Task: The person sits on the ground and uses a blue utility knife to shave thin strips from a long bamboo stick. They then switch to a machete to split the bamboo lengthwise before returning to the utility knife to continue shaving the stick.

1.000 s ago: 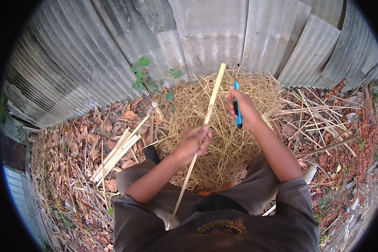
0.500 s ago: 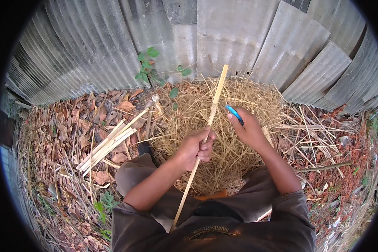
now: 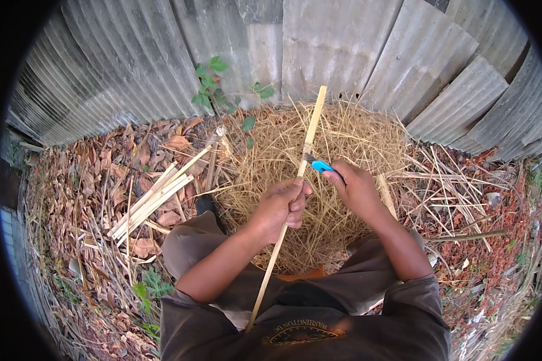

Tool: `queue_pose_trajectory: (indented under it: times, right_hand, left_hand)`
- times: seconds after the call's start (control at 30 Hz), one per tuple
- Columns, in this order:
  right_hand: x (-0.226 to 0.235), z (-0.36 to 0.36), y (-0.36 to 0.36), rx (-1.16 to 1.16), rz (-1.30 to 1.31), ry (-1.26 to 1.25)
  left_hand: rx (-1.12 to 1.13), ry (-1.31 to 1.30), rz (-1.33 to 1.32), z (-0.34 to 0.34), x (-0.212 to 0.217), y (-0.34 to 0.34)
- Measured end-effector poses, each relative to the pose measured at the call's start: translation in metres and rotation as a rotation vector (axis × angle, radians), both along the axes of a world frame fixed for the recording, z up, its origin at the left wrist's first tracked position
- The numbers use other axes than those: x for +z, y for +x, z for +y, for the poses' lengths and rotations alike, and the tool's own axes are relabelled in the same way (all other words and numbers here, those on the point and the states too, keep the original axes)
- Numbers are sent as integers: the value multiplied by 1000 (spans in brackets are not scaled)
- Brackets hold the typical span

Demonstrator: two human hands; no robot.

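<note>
My left hand [image 3: 282,206] is closed round a long pale strip of split bamboo [image 3: 313,123]. The strip slants from near my lap up and slightly right, its upper end free. In my right hand [image 3: 356,188] is a blue utility knife [image 3: 321,166], its short blade at the strip just above my left fingers. From this view the blade seems to touch the strip by a darker joint in it. Beneath both hands spreads a mound of dry, straw-like shavings [image 3: 355,135].
A bundle of pale split strips [image 3: 153,204] lies on dry leaves [image 3: 90,174] to the left. Thin sticks [image 3: 445,192] are scattered at the right. Corrugated metal sheets [image 3: 337,48] wall off the far side, with a green-leaved plant [image 3: 209,81] before them.
My right hand has turned and moved slightly left, bringing the knife's blade to the strip. My left hand keeps its grip, almost in place.
</note>
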State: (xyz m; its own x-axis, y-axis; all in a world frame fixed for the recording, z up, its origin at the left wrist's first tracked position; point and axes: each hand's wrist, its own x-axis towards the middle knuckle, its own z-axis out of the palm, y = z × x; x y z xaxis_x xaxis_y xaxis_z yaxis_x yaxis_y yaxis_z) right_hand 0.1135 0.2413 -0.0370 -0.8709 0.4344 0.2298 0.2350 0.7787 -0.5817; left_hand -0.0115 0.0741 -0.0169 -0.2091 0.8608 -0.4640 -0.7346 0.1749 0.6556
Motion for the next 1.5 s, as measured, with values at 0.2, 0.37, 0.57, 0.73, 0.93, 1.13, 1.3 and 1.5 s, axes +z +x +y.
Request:
queue_pose_trajectory:
  times: [0.2,0.37,0.57,0.73,0.93,1.13,1.3,1.5]
  right_hand:
    - [13,-10,1,58,2,366]
    - [-3,-10,-3,91,89,284]
    - [-2,-11,-5,51,-15,219]
    - [-9,-3,-7,58,-11,303]
    - [-7,2,-11,88,40,409]
    - [-14,1,-12,88,17,416]
    - [-26,4,-16,142,101,485]
    - [-39,17,-30,164,96,488]
  left_hand:
    - [4,12,-8,-5,-2,-3]
    - [-3,-10,-6,-5,0,-2]
    - [-15,-39,-22,-8,-1,3]
    - [-55,-64,-20,-12,1,5]
    - [-113,-114,212,-15,-4,16]
    - [22,59,1043,-21,-28,21]
    - [-77,-68,726,-32,-17,25]
    - [-13,-124,360,-29,-15,25]
